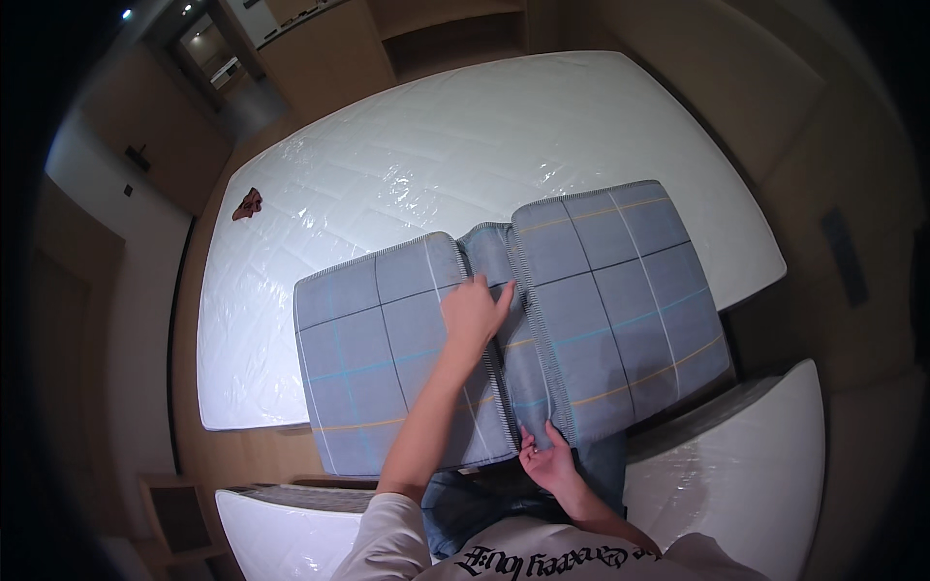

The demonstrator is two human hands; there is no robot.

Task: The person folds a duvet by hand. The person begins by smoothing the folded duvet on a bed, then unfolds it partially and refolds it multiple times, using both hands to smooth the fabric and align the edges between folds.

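A grey plaid folding mattress pad (617,312) with striped edge binding lies spread in front of me. Two thick panels flank a narrow, lower middle section. My left hand (474,309) grips at the inner edge of the left panel, its thumb reaching over the middle section; some fingertips are hidden in the fold. At the near end of that section, my right hand (546,459) holds the edge, thumb on top and fingers curled beside it. The pad's far part rests on a white mattress (407,167) in clear plastic, while its near side overhangs towards my legs.
Behind me stands another plastic-wrapped mattress, its parts showing at right (734,443) and left (290,523). A small reddish-brown item (248,205) lies on the far mattress. Wooden cabinets (327,58) stand beyond, and a door (145,123) is at left.
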